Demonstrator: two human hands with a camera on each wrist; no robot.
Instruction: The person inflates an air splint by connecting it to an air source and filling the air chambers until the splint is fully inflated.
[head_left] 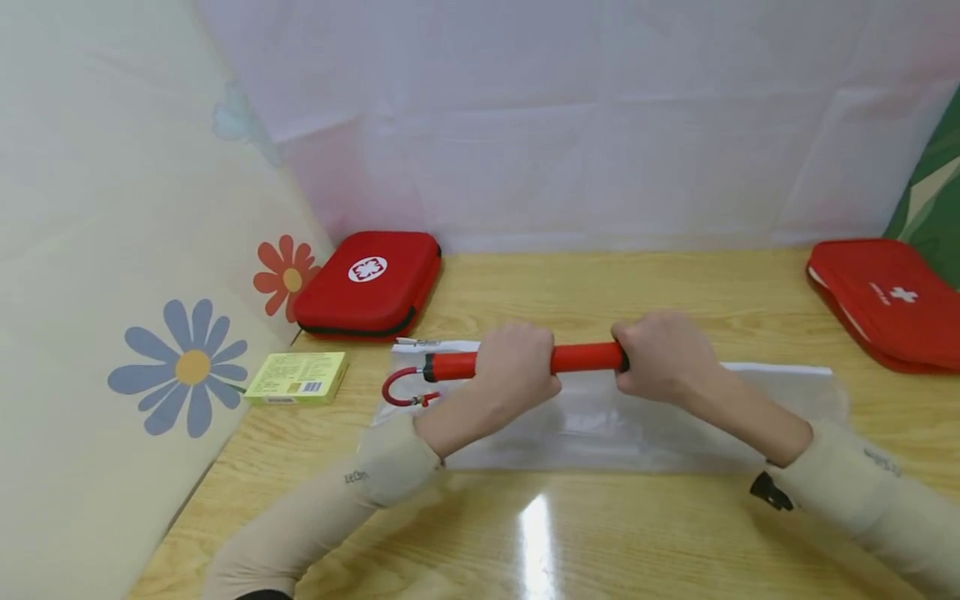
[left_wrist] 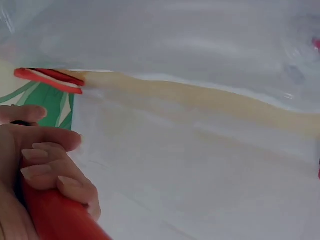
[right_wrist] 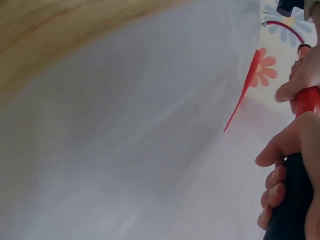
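Observation:
A red hand pump (head_left: 587,357) lies crosswise in both hands over a clear plastic sheet (head_left: 600,433) with a white edge strip. The left hand (head_left: 516,367) grips its red barrel, fingers wrapped round it in the left wrist view. At the pump's right end the right hand (head_left: 663,357) holds the black handle (right_wrist: 295,200), thumb and fingers curled about it. From the left end a short red hose (head_left: 390,387) bends back to a brass fitting with a red clip, overlapping the sheet's left part.
A hard red first-aid case (head_left: 375,308) stands at the back left, with a small yellow-green box (head_left: 296,377) in front of it. Toward the right edge lies a soft red pouch (head_left: 885,300) with a white cross. Printed cloth hangs behind and to the left of the wooden table (head_left: 450,542).

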